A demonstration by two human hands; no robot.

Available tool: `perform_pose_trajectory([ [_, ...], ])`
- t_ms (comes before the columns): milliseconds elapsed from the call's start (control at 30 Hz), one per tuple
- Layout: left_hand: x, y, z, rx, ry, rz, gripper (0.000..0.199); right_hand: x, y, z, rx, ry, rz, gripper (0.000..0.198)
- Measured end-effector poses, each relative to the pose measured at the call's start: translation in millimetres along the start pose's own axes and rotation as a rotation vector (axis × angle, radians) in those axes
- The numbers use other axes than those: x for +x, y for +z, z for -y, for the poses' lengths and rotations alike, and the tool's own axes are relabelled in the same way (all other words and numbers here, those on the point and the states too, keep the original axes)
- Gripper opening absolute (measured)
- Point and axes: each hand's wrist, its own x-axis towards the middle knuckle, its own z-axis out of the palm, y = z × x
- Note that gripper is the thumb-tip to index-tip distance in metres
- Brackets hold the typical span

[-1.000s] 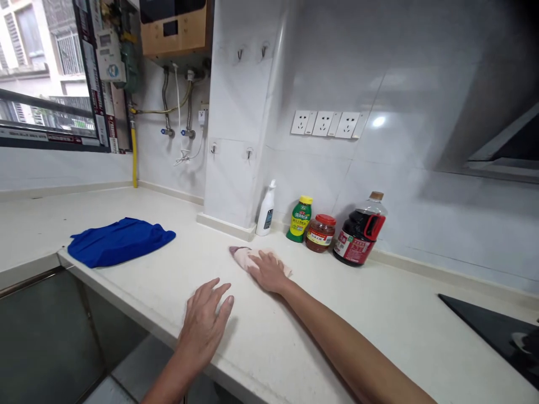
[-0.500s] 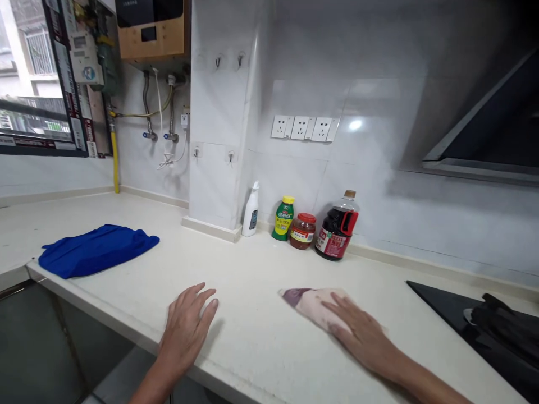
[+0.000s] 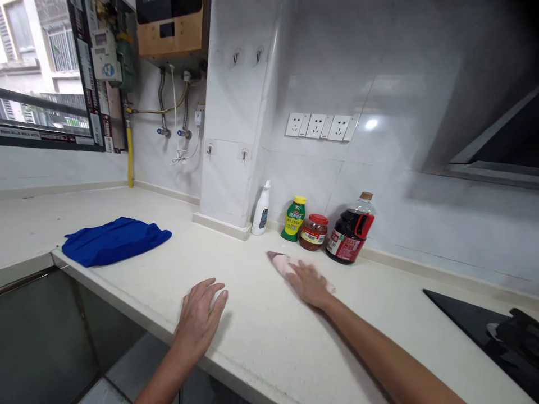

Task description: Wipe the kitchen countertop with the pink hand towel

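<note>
My right hand (image 3: 309,283) lies flat on a small pale pink cloth (image 3: 281,262), pressing it onto the white countertop (image 3: 269,348) just in front of the jars. One corner of the cloth sticks out to the left of my fingers. My left hand (image 3: 199,319) rests palm down near the counter's front edge, fingers spread, with nothing under it.
A blue cloth (image 3: 113,240) lies at the left by the sink edge. Against the wall stand a white spray bottle (image 3: 261,209), a green bottle (image 3: 293,219), a red-lidded jar (image 3: 314,233) and a dark sauce bottle (image 3: 351,237). A black cooktop (image 3: 497,331) is at the right.
My right hand slid the pink cloth right and toward me, then back out toward the jars. The left hand stayed in place on the counter.
</note>
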Motion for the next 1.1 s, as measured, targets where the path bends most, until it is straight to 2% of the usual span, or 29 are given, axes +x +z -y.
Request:
perform_pose_trajectory([
  [100,-0.7,-0.8,-1.7,0.017,0.004,0.002,0.042,-31.4,4.3,66.6,0.004,-0.045,0.165,0.056],
  [200,-1.5,-2.6,2.7,0.035,0.066,0.029,0.040,-79.1,-17.0,112.9,0.081,-0.207,0.345,0.057],
  [300,1.1,-16.0,19.1,0.085,0.161,0.048,0.039,-118.1,-47.6,122.0,0.191,-0.332,0.481,0.055],
  [400,12.3,-45.6,49.5,0.216,0.212,0.014,0.038,-125.0,-60.4,98.9,0.187,-0.320,0.502,0.052],
  [467,24.4,-68.2,74.2,0.306,0.161,-0.002,0.037,-108.4,-52.5,78.8,0.096,-0.236,0.422,0.054],
  [533,37.0,-85.9,97.1,0.362,0.069,0.010,0.037,-78.7,-35.6,65.1,-0.025,-0.113,0.331,0.056],
  [633,49.8,-96.5,119.0,0.379,-0.034,0.037,0.036,-21.3,-8.0,64.1,-0.149,0.066,0.272,0.057],
  [767,51.9,-91.0,124.0,0.312,-0.053,-0.053,0.040,55.7,20.7,89.7,-0.190,0.167,0.245,0.055],
  [900,47.3,-87.1,122.5,0.273,-0.084,-0.176,0.041,116.1,46.9,126.8,-0.212,0.212,0.224,0.051],
  [1000,44.7,-86.4,122.5,0.259,-0.086,-0.215,0.043,145.4,63.4,152.1,-0.238,0.243,0.223,0.049],
  [1100,43.5,-85.3,121.3,0.231,-0.097,-0.239,0.046,159.2,73.1,167.3,-0.275,0.256,0.229,0.046],
])
